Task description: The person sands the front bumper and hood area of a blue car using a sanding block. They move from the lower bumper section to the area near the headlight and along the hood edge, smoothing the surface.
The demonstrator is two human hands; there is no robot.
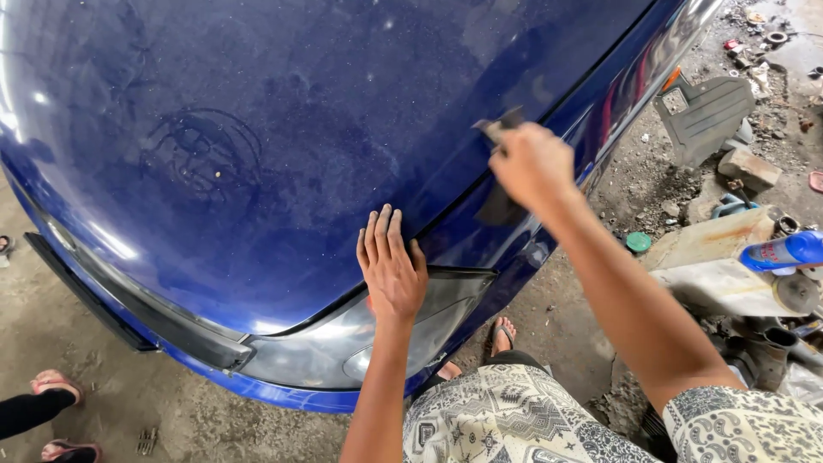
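Note:
A dusty blue car bonnet fills most of the head view, with a doodle drawn in the dust. My left hand lies flat, fingers together, on the bonnet's corner just above the headlight. My right hand is closed on a small dark piece of abrasive sheet, pressed near the seam between the bonnet and the blue wing. The hand hides most of the sheet.
A blue spray can lies on rubble at the right, beside grey car parts and a green lid. Another person's sandalled feet stand at the lower left on the concrete floor. My own foot is under the bumper.

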